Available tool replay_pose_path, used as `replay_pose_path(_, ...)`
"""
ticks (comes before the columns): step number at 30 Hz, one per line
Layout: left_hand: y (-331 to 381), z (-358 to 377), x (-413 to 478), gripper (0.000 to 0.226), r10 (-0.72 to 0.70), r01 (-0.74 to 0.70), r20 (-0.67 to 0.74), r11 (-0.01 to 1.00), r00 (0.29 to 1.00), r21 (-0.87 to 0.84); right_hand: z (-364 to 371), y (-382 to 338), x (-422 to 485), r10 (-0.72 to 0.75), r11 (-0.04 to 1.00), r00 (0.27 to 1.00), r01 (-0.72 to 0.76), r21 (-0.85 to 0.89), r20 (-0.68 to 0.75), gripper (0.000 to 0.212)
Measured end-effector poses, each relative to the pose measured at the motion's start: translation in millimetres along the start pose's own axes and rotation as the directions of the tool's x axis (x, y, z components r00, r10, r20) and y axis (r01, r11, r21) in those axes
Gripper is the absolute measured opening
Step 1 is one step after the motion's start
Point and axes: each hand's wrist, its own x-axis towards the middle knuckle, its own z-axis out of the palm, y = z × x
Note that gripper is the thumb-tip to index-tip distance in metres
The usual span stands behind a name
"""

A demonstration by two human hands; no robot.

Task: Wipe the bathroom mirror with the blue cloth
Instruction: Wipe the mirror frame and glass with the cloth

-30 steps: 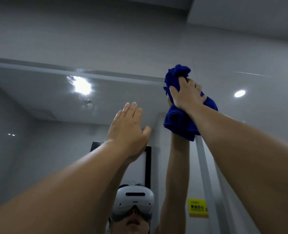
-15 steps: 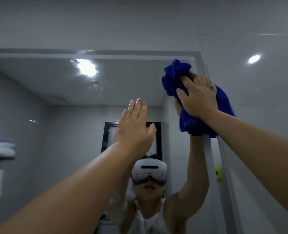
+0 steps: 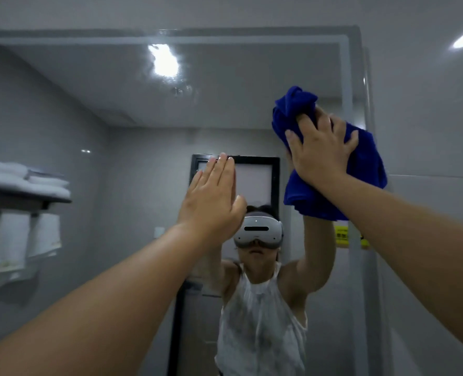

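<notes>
The bathroom mirror (image 3: pixel 132 109) fills most of the wall in front of me, its right edge running down beside the cloth. My right hand (image 3: pixel 319 153) presses a bunched blue cloth (image 3: pixel 365 169) flat against the glass near the mirror's upper right side. Palm flat and fingers straight, my left hand (image 3: pixel 214 199) rests on or just off the glass at the middle, holding nothing. The glass reflects a person in a white headset and white top with both arms raised.
Grey tiled wall (image 3: pixel 428 118) lies right of the mirror. A yellow sticker (image 3: pixel 341 236) sits by the mirror's right edge. The reflection shows a shelf with folded white towels (image 3: pixel 24 180) at left, hanging towels below it, and a dark-framed door behind.
My right hand has slid the blue cloth down the mirror's right side from the top corner. The view has tilted down, and the left hand stays flat on the glass.
</notes>
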Motion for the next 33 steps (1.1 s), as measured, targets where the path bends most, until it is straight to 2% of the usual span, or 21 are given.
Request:
replay_pose_path(5, -18, -14, -19, 0.068, -0.039, 0.039, 0.002, 0.999, 0.999, 0.001, 17, -53, 8, -0.069, 0.998, 0.998, 0.069, -0.001, -0.001, 0.038)
replay_pose_path(10, -28, -26, -37, 0.074, -0.082, 0.081, 0.017, 0.996, 0.996, 0.042, 35, -103, -33, -0.307, 0.951, 0.950, 0.305, 0.047, 0.061, 0.041)
replay_pose_path(13, -28, -28, -45, 0.076, -0.150, 0.151, -0.030, 0.988, 0.988, 0.034, 42, -117, -64, -0.377, 0.924, 0.920, 0.367, 0.104, 0.104, 0.046)
replay_pose_path(15, -25, -29, -53, 0.083, -0.136, 0.137, -0.016, 0.989, 0.991, 0.064, 46, -119, -93, -0.454, 0.891, 0.882, 0.448, 0.079, 0.122, 0.058)
replay_pose_path(17, -24, -28, -65, 0.090, -0.127, 0.120, 0.069, 0.988, 0.990, 0.095, 48, -118, -122, -0.531, 0.847, 0.836, 0.528, 0.062, 0.140, 0.067)
replay_pose_path(19, -25, -26, -78, 0.088, -0.141, 0.125, 0.120, 0.984, 0.983, 0.129, 48, -114, -131, -0.614, 0.789, 0.778, 0.602, 0.121, 0.137, 0.061)
replay_pose_path(21, -26, -26, -82, 0.083, -0.181, 0.169, 0.084, 0.976, 0.980, 0.135, 41, -106, -122, -0.706, 0.706, 0.697, 0.679, 0.200, 0.126, 0.043)
replay_pose_path(22, -26, -26, -81, 0.082, -0.208, 0.200, 0.060, 0.972, 0.976, 0.127, 39, -98, -117, -0.722, 0.689, 0.683, 0.697, 0.198, 0.110, 0.040)
replay_pose_path(23, -25, -27, -77, 0.083, -0.231, 0.225, 0.045, 0.968, 0.972, 0.115, 38, -89, -110, -0.714, 0.697, 0.693, 0.691, 0.189, 0.101, 0.043)
replay_pose_path(25, -21, -27, -72, 0.085, -0.240, 0.234, 0.050, 0.967, 0.970, 0.103, 37, -69, -98, -0.630, 0.772, 0.769, 0.605, 0.195, 0.108, 0.043)
replay_pose_path(28, -12, -24, -69, 0.086, -0.197, 0.185, 0.105, 0.976, 0.975, 0.112, 32, -46, -83, -0.497, 0.861, 0.862, 0.476, 0.177, 0.101, 0.041)
replay_pose_path(33, 8, -11, -69, 0.081, -0.146, 0.132, 0.152, 0.986, 0.978, 0.101, 21, -15, -76, -0.258, 0.958, 0.966, 0.256, 0.130, -0.003, 0.041)
